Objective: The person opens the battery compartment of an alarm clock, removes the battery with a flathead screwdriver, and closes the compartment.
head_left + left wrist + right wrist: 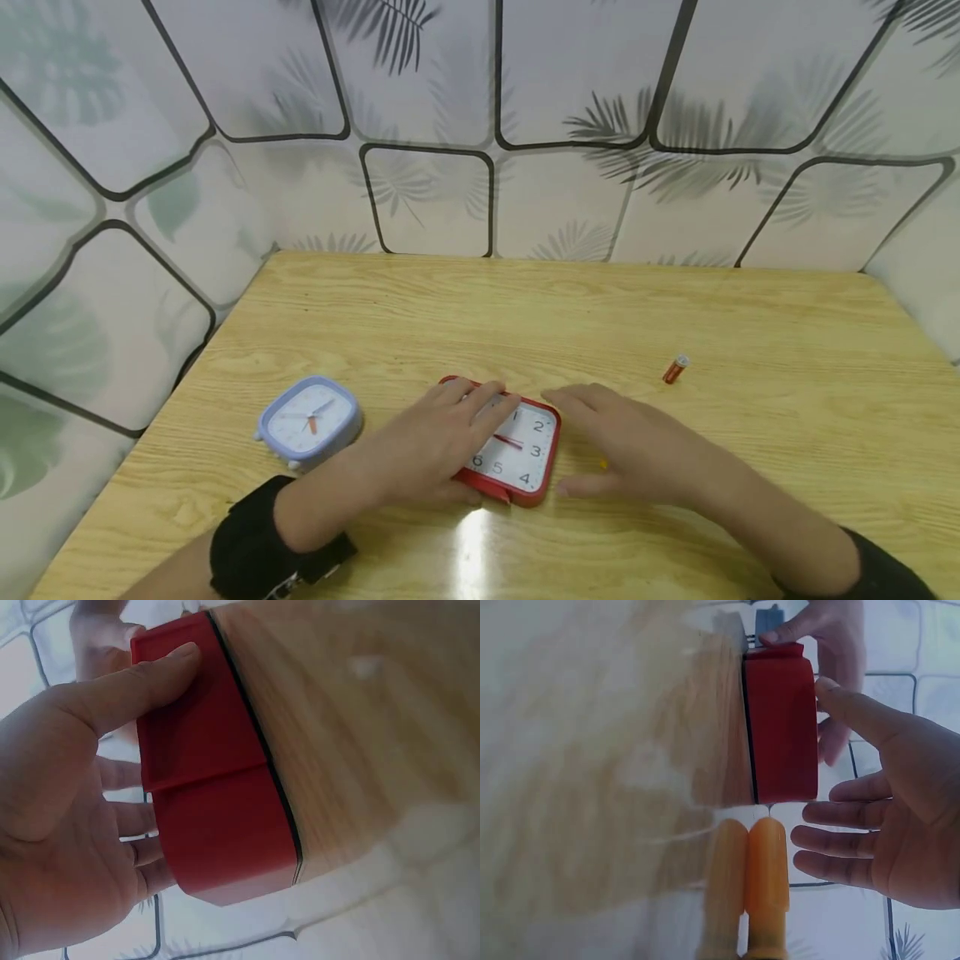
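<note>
A red square clock [536, 450] with a white numbered dial lies face up on the wooden table. My left hand [431, 442] holds it from the left, fingers across the dial and thumb against its near side wall. In the left wrist view the thumb presses the red side [210, 742] of the clock. My right hand [626, 442] is spread beside the clock's right edge, holding nothing; its fingers are extended in the right wrist view. Below that hand, an orange rounded handle [768, 862] lies on the table, mostly hidden in the head view.
A light-blue alarm clock [315, 417] stands at the left, close to my left forearm. One small orange-red battery [675, 369] lies farther back on the right side of the table [480, 317]. Patterned wall panels [427, 200] border the table's far edge.
</note>
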The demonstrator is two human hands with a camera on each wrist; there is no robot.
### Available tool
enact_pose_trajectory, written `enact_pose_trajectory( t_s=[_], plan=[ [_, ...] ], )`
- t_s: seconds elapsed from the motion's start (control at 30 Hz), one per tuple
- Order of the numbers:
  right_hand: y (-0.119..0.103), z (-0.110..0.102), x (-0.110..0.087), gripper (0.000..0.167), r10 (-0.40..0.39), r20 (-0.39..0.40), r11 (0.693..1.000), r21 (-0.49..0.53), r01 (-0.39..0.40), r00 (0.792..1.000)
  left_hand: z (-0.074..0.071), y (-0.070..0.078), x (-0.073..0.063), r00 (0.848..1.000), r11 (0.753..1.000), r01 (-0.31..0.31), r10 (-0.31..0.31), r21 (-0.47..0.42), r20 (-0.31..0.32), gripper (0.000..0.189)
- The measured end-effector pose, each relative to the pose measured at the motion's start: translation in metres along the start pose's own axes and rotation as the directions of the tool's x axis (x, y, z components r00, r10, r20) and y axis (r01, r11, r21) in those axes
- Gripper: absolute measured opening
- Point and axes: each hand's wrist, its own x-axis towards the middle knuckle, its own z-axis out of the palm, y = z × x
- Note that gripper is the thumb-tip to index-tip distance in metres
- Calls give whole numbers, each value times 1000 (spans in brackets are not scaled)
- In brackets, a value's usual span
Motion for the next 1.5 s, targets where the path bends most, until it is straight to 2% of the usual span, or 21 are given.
enact_pose_trajectory(
  t_s=[0.17,0.37,0.53,0.63,0.73,0.93,1.1,1.2,1.33,1.5],
  plan=[
    [-8,6,0,97,-29,19,1000,3,29,999,-2,11,0,999,999,24,-25,25,29,121],
    [-14,8,0,103,-39,70,999,5,39,997,-6,22,-3,996,1000,30,-30,0,84,128],
    [-15,10,0,101,-85,43,996,-34,86,995,-8,23,-5,988,998,57,-52,-30,147,125],
    [-15,10,1,99,-96,34,994,-49,97,995,-7,22,-4,986,995,79,-70,-59,152,116],
    [-15,11,1,96,-97,36,993,-58,99,995,-5,25,-4,986,993,101,-92,-58,138,113],
    [-15,12,2,93,-111,29,991,-71,113,993,-1,29,-3,990,991,115,-109,-62,93,120],
    [-16,6,1,92,-116,18,990,-81,117,993,-3,29,-3,988,987,140,-134,-76,80,122],
    [-14,3,0,93,-126,3,988,-85,126,992,-5,27,-3,990,988,131,-125,-85,65,122],
    [-12,0,0,96,-148,-48,986,-77,144,988,-5,22,-3,995,987,91,-95,-130,-30,119],
    [-9,-5,-1,100,-102,-125,994,-55,96,987,-5,16,-3,984,979,60,-91,-193,-156,117]
  ],
)
